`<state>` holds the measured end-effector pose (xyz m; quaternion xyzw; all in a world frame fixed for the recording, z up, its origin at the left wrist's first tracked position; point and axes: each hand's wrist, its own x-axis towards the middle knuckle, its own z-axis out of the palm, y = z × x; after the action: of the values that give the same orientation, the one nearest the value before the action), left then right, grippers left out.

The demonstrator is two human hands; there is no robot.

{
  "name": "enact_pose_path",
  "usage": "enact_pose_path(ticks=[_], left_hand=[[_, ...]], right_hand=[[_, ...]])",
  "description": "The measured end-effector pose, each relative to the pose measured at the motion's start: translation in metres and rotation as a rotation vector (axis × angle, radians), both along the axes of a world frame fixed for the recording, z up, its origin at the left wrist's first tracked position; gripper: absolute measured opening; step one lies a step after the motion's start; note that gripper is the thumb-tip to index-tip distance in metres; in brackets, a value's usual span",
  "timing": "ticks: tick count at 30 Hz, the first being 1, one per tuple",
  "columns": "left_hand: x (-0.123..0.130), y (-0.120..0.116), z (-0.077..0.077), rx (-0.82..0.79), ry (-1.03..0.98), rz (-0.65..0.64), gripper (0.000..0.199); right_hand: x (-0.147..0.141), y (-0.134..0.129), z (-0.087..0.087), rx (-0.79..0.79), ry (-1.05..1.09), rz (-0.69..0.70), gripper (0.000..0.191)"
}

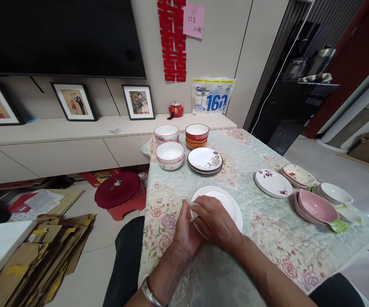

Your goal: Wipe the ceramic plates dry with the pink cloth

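Note:
At the near middle of the table my left hand [187,232] and my right hand [215,221] are brought together. My left palm is turned up, its thumb raised, and its other fingers are mostly covered. Over it, the fingers of my right hand curl inward. A bit of something thin and white [193,212] shows between the fingers, too little to name. Partly behind and under my right hand is a white round plate [234,209]. Beyond it stand a stack of brown-rimmed patterned plates [204,158] and a stack of red-rimmed white bowls [170,153].
Red and orange bowls [197,133] are stacked at the back. To the right are flower-decorated plates [272,182], pink dishes [318,207] with green handles and white bowls [336,192]. A floral cloth [168,200] covers the table. A red stool [119,192] and flattened cardboard [34,264] are left.

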<state>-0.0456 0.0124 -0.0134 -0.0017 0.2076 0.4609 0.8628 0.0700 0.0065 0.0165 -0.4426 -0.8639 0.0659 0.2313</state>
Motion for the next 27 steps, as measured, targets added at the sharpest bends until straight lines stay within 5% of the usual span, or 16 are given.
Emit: enact_pose_path(ticks=[8, 19, 27], left_hand=[[0.002, -0.001, 0.002, 0.024, 0.057, -0.01, 0.054], [0.01, 0.001, -0.002, 0.005, 0.155, 0.05, 0.054], [0.012, 0.0, -0.001, -0.028, 0.151, 0.082, 0.058]], right_hand=[[0.016, -0.027, -0.014, 0.03, 0.039, 0.096, 0.035], [0.033, 0.038, -0.021, 0.023, -0.029, -0.265, 0.035], [0.066, 0.025, -0.034, -0.014, 0.031, -0.433, 0.039]])
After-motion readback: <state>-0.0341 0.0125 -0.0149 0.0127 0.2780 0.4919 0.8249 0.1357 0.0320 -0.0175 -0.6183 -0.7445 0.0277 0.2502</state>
